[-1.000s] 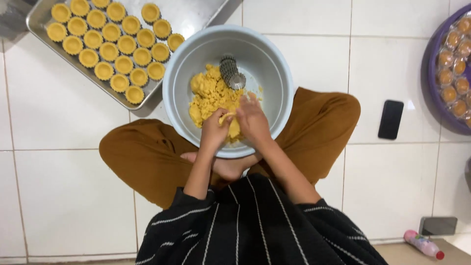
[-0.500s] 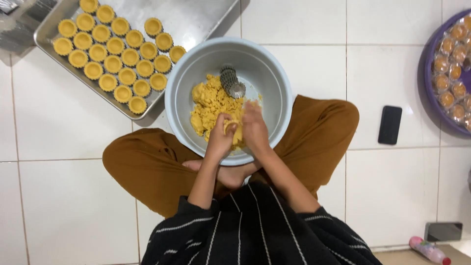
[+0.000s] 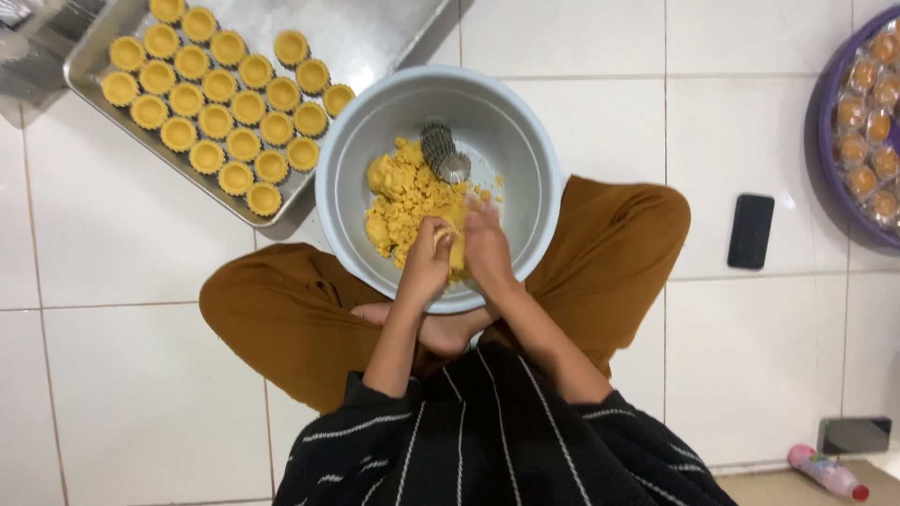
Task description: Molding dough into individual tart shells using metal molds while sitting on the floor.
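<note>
I sit cross-legged on a white tiled floor with a grey bowl (image 3: 347, 178) in front of my legs. Crumbly yellow dough (image 3: 403, 201) lies in the bowl beside a stack of small fluted metal moulds (image 3: 442, 153). My left hand (image 3: 427, 267) and my right hand (image 3: 486, 245) meet over the near side of the bowl. They press a small piece of yellow dough (image 3: 448, 239) between them. What the palms hide I cannot make out.
A metal baking tray (image 3: 375, 33) at the upper left carries several rows of dough-lined tart shells (image 3: 217, 120). A black phone (image 3: 751, 230) lies on the tiles to the right, a purple tray (image 3: 830, 122) of wrapped pieces beyond it. A pink bottle (image 3: 825, 468) lies lower right.
The view has shifted slightly, so bowl and tray sit further right and lower. Both hands stay together in the bowl, working the dough piece.
</note>
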